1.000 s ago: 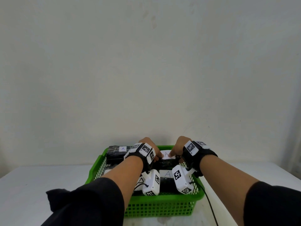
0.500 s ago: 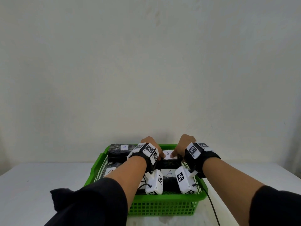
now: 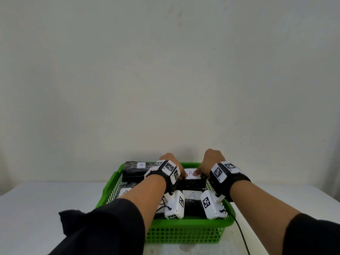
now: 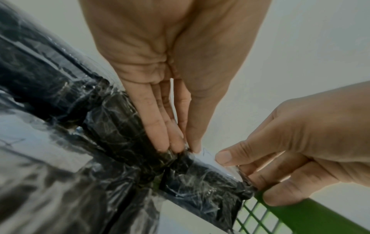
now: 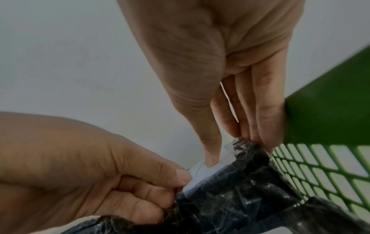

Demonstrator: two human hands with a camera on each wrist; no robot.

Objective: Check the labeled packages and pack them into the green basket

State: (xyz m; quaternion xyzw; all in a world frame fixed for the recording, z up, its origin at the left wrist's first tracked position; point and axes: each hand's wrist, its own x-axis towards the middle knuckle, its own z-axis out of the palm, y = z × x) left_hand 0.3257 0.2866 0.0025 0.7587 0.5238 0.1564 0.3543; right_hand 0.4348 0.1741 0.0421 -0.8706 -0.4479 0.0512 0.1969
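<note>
A green basket (image 3: 184, 224) stands on the white table and holds several black film-wrapped packages with white "A" labels. Both hands hold one package (image 3: 193, 182) at the basket's back right, label up. My left hand (image 3: 181, 172) grips its left end, thumb on the label. My right hand (image 3: 199, 171) grips its right end by the basket wall, thumb also on the label. In the left wrist view the left hand (image 4: 184, 148) pinches the package (image 4: 200, 178). In the right wrist view the right hand (image 5: 236, 150) pinches the wrap beside the mesh wall (image 5: 324, 166).
Another labelled package (image 3: 136, 170) lies at the back left of the basket, and more labelled ones (image 3: 192, 196) lie in front under my wrists. A black cable (image 3: 242, 238) runs down the table to the basket's right. A plain wall stands close behind.
Both hands keep their hold on the same package at the back right of the basket. Only the head view has shifted slightly.
</note>
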